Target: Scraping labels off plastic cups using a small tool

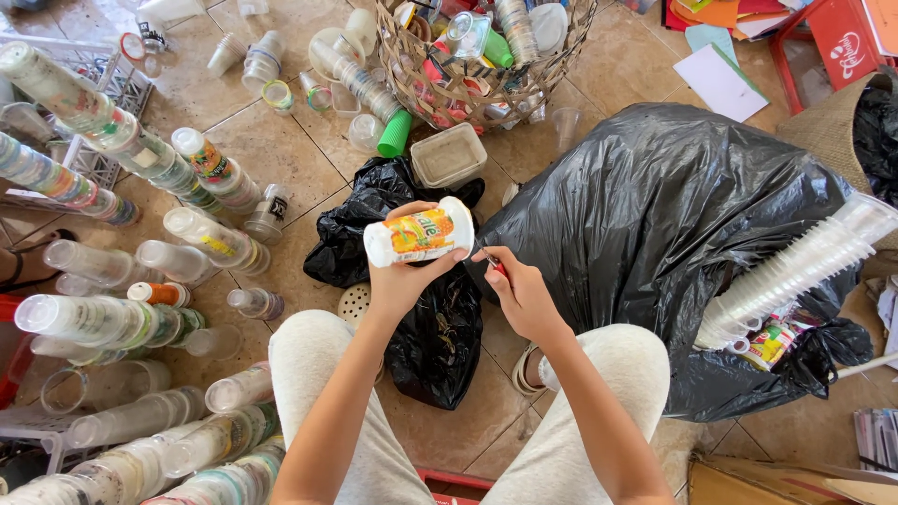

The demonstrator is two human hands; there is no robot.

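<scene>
The bottle (418, 234) lies sideways in the left hand's fingers (412, 213), stacked cups (140, 150) left of them, a basket (482, 56) beyond, a large bag (673, 234) right of the right hand's fingers (494, 266).

1. The left hand (398, 281) and right hand (524, 299) hang over the knees, above a small crumpled black plastic bag (435, 327) that covers the floor between them.
2. Right of the hands, a large bulging black rubbish bag (673, 234) blocks that side; a long stack of clear plastic cups (804, 266) lies across it.
3. To the left, rows of stacked clear plastic cups (122, 318) crowd the floor.
4. Ahead, a woven wicker basket (468, 98) full of bottles and a shallow grey plastic tray (449, 154) stand in the way.
5. Bare beige floor tiles (281, 154) show between the cup rows and the basket, and below the small bag.
</scene>
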